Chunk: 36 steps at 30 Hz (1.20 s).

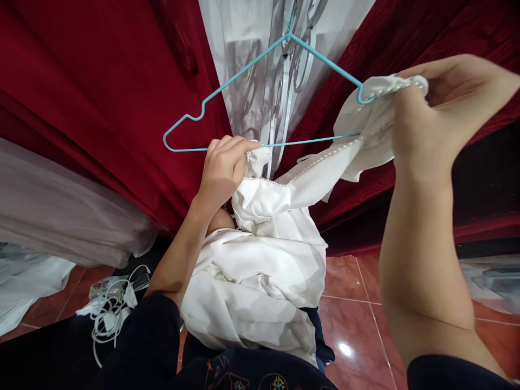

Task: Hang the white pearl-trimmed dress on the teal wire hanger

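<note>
The right hand (pixel 430 119) pinches a white dress's (pixel 264 260) beaded strap (pixel 325 162) over the hanger's (pixel 244 70) end, the left hand (pixel 225 170) pinches the neckline (pixel 260 184); keeping the strap taut should seat it cleanly.

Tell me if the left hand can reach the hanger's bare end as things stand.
Probably yes: the left hand is at the hanger, with open air along the bar to its bare end, though its fingers are shut on the white garment.

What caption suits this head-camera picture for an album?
Left hand and right hand hold a white pearl-trimmed garment at a teal hanger before red curtains.
</note>
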### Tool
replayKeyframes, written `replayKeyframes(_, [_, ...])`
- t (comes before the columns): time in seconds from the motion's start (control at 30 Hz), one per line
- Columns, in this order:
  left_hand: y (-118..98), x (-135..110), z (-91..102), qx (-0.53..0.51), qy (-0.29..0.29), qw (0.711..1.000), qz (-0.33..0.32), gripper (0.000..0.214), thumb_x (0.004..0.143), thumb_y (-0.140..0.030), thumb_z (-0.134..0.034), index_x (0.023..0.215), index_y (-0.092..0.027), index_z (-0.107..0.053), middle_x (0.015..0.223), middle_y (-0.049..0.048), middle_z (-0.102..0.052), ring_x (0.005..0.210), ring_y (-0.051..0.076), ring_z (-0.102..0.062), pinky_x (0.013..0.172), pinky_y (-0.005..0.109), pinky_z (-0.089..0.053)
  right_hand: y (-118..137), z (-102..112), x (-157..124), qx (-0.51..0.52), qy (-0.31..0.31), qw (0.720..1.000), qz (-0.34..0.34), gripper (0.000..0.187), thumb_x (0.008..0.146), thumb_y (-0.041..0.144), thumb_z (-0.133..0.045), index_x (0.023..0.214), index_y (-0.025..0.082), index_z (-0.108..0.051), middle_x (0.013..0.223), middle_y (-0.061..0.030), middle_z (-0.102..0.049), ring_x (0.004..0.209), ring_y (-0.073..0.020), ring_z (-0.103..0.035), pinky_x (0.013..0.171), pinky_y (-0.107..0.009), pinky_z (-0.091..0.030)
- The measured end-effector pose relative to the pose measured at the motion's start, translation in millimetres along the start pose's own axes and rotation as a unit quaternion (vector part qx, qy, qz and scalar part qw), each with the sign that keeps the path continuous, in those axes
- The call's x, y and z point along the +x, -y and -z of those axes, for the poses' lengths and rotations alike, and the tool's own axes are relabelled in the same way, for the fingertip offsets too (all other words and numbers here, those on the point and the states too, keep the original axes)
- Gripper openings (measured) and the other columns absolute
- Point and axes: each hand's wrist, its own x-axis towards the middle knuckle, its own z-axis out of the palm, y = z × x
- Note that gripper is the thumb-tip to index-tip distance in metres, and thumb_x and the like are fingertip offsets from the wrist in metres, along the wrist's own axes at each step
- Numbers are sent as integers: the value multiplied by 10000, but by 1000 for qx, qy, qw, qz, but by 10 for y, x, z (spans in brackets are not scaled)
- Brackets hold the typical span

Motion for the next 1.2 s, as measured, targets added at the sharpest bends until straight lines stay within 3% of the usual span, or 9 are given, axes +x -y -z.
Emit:
replayKeyframes(0.13, [44, 10, 28, 25, -2, 1000, 18, 383, 984, -54, -464, 1146, -257, -745, 1104, 21, -778, 1025, 252, -663, 976, 409, -438, -173, 191, 8, -3, -60, 998, -32, 261, 736, -36, -589, 797, 143, -770, 768, -78, -729, 667, -161, -655, 600, -296, -415])
replayKeyframes(0.27, [93, 26, 2, 19, -6, 1000, 17, 383, 960, -45, -480, 1123, -250, -758, 1094, 20, -779, 1009, 252, -658, 968, 407, -438, -157, 475, -192, -219, 221, 941, -132, 181, 719, 69, -696, 776, 205, -802, 555, -18, -610, 483, -140, -507, 526, -327, -340])
replayKeyframes(0.4, [115, 52, -132, 7, 4, 1000, 20, 401, 967, -33, -466, 1134, -254, -756, 1092, 19, -773, 1019, 252, -664, 969, 405, -447, 205, 511, -387, -119, 410, 903, -44, 183, 699, 115, -731, 784, 258, -808, 722, -13, -731, 597, -143, -623, 589, -315, -435])
replayKeyframes(0.5, [94, 78, -199, -6, 3, 1000, 21, 402, 977, -30, -464, 1134, -250, -760, 1097, 16, -781, 1025, 245, -681, 963, 406, -471, 483, 292, -473, 0, 325, 944, 62, 200, 824, 198, -657, 960, 247, -795, 1026, -68, -758, 825, -174, -688, 648, -314, -504])
replayKeyframes(0.6, [66, 83, -213, -5, 0, 1000, 18, 408, 996, -39, -459, 1157, -254, -766, 1119, 8, -788, 1054, 231, -695, 985, 426, -505, 560, 31, -562, 10, 246, 968, 51, 237, 904, 276, -658, 1113, 247, -766, 1185, -112, -696, 898, -194, -674, 642, -327, -528])
replayKeyframes(0.87, [113, -482, -424, -61, -157, 984, -61, 271, 1098, -308, -521, 1028, -249, -777, 1109, 72, -767, 1017, 170, -733, 891, 335, -626, 454, -183, -811, 12, 178, 984, -24, 296, 1035, 537, -560, 1013, 291, -724, 982, -107, -650, 746, -198, -568, 624, -397, -497])
replayKeyframes(1.0, [334, -793, -499, -75, -113, 989, 51, 126, 1051, -281, -613, 995, -240, -718, 988, 10, -705, 877, 86, -701, 734, 260, -600, 463, -173, -774, 30, 177, 984, -20, 314, 1025, 548, -584, 978, 272, -728, 951, -92, -645, 690, -173, -528, 589, -381, -457])
replayKeyframes(1.13, [766, -686, -265, -24, -231, 957, 172, 215, 1016, 24, -617, 1105, -139, -509, 951, -51, -559, 879, -19, -614, 738, 173, -459, 477, -149, -719, 24, 187, 982, -33, 289, 1017, 529, -606, 925, 279, -718, 949, -88, -671, 704, -171, -539, 602, -387, -468])
replayKeyframes(1.2, [1016, -488, -52, -3, -275, 941, 196, 156, 1065, -101, -620, 1148, -178, -513, 964, -31, -543, 989, 51, -618, 808, 218, -532, 485, -139, -711, 18, 199, 979, -33, 280, 1026, 524, -589, 933, 291, -714, 966, -96, -682, 744, -187, -570, 627, -399, -492])
